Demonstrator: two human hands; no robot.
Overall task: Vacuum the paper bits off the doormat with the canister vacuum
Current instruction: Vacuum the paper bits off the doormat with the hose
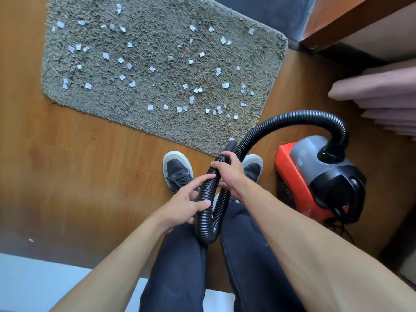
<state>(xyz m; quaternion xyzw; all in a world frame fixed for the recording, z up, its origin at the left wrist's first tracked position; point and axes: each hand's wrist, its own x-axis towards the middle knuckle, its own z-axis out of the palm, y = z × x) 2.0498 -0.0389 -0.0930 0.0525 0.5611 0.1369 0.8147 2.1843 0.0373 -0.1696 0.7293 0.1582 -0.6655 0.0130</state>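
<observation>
A grey shaggy doormat [157, 70] lies on the wooden floor ahead, strewn with several small white paper bits [152, 69]. A red, grey and black canister vacuum [315, 176] stands at the right. Its black ribbed hose [292, 119] arches up from the canister, comes down to my lap and loops back up. My right hand [227, 170] grips the hose near its nozzle end [231, 145], which points at the mat's near corner. My left hand [186, 203] holds the hose lower down, thumb over it and fingers reaching under.
My two dark shoes [177, 170] stand on the floor just short of the mat. A wooden furniture edge [351, 21] and pink folded fabric [382, 93] are at the right. A pale surface [33, 282] lies at the lower left.
</observation>
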